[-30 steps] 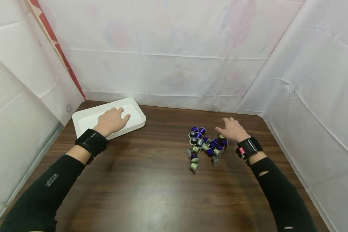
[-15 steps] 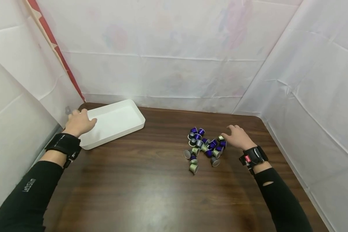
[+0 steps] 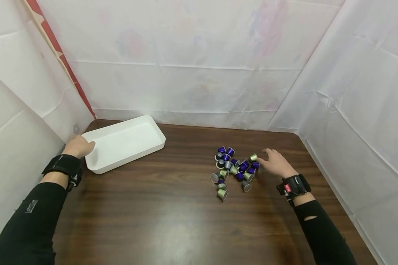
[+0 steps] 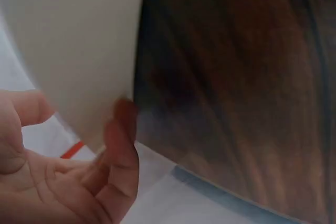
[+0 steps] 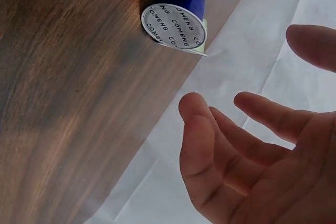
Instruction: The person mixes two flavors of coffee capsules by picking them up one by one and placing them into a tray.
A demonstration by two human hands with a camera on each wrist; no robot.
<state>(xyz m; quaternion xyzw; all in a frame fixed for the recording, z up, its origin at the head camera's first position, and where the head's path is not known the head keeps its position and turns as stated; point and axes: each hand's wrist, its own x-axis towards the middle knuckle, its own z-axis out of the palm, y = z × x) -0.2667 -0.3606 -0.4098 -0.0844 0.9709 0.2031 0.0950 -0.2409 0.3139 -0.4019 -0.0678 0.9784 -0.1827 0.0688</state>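
Gripping the short left end of the white tray [image 3: 129,141], left of centre in the frame, the left hand [image 3: 78,146] is set lower and further left than half a second ago, so more of the interior is exposed; control of the tray seems thereby secured. The right hand [image 3: 276,163] is drawn slightly down and rightward; its fingers are spread and loosely bent, nothing is held, and a green capsule [image 3: 253,157] is left just beside its fingertips. Right of centre, purple, green and grey coffee capsules [image 3: 243,165] are clustered on the dark, wood-grained worktop [image 3: 136,213]. Tapered glossy cups are capped by flat lids [image 5: 174,26] printed "COMENG"; the tray is smooth, shallow and round-cornered.
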